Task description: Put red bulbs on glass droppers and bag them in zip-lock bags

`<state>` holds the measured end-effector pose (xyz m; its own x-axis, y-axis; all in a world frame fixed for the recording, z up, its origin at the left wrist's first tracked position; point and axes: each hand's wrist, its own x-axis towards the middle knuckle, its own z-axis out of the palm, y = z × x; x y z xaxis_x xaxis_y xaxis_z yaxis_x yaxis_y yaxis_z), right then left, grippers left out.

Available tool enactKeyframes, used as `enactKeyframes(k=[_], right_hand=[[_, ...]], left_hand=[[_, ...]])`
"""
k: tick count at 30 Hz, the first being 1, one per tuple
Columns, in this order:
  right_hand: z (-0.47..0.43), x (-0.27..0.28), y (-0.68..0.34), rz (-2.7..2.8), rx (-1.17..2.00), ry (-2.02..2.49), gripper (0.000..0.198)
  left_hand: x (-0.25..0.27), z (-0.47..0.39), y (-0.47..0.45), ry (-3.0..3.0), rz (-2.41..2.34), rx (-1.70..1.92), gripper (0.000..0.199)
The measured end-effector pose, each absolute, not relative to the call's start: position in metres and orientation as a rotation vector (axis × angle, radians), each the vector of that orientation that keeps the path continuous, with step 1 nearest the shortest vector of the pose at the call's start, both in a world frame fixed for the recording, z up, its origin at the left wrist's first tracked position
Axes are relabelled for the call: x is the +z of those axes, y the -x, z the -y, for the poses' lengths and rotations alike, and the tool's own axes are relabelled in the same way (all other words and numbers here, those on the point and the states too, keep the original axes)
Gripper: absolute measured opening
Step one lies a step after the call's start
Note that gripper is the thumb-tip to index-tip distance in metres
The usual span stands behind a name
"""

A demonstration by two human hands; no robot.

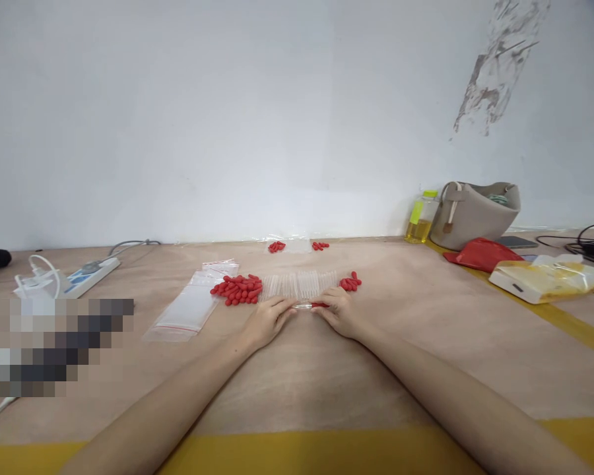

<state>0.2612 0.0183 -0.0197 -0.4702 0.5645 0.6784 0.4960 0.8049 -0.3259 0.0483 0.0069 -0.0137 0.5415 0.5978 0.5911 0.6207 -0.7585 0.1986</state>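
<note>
My left hand (270, 321) is closed on a clear thin tube (303, 306), which lies level between my two hands. My right hand (345, 314) pinches a red rubber bulb (319, 305) at the tube's right end; how far the two are joined is too small to tell. Just behind my hands lies a row of several clear tubes (297, 284), side by side. A large pile of red rubber bulbs (237, 289) is to their left, and a smaller pile of bulbs (350, 282) to their right.
Clear zip bags (185, 307) lie at the left. By the wall are two small groups of bulbs (276, 247) and a clear bag (297, 246). A power strip (93, 277) stands far left. At right are a bottle (420, 221), a grey bag (478, 214) and red and yellow packets (549, 277).
</note>
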Motion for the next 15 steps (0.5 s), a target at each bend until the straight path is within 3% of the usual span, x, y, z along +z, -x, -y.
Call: enactKeyframes(k=[6, 15], right_hand=[[-0.018, -0.02, -0.265, 2.162, 0.054, 0.855, 0.012], [-0.008, -0.017, -0.257, 2.17, 0.101, 0.759, 0.006]], left_hand=[[-0.012, -0.006, -0.044, 2.645, 1.078, -0.906, 0.022], [-0.016, -0.002, -0.043, 2.636, 0.919, -1.016, 0.019]])
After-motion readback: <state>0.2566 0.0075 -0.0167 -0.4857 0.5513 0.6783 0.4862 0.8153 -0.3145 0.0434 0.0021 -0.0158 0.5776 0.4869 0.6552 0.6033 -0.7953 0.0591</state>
